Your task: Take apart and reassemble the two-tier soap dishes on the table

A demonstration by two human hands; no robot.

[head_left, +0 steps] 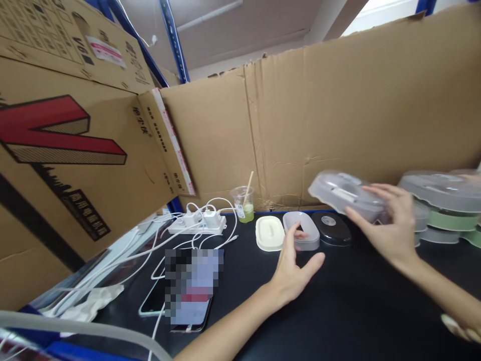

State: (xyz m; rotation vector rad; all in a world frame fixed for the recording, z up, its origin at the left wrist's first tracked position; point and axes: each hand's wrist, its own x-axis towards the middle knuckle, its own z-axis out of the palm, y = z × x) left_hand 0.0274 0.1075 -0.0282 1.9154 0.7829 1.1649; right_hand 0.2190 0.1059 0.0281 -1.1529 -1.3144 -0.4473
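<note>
your right hand [396,225] had its grip clamped on the near end of a see-through grey cover [338,193], thumb on the lower edge and fingers on the upper side, only a small way apart with the plastic between them. the cover was up off the bench [356,306], tilted, above and just beside the black oval case [331,229], and a little blurred.

your left hand [291,276] had its grip well open, thumb spread wide from the fingers, and it held nothing. its fingertips were over the grey tray [308,240]; you couldn't tell from this view whether they touched it. the tray sat between the cream oval lid [269,233] and the black case, in a row near the cardboard wall [338,110].

stacked grey and green containers [447,215] stood to the right, beyond your right hand. the plastic cup [246,210] with its straw stood left of the cream lid, beside the white power strip [195,228].
</note>
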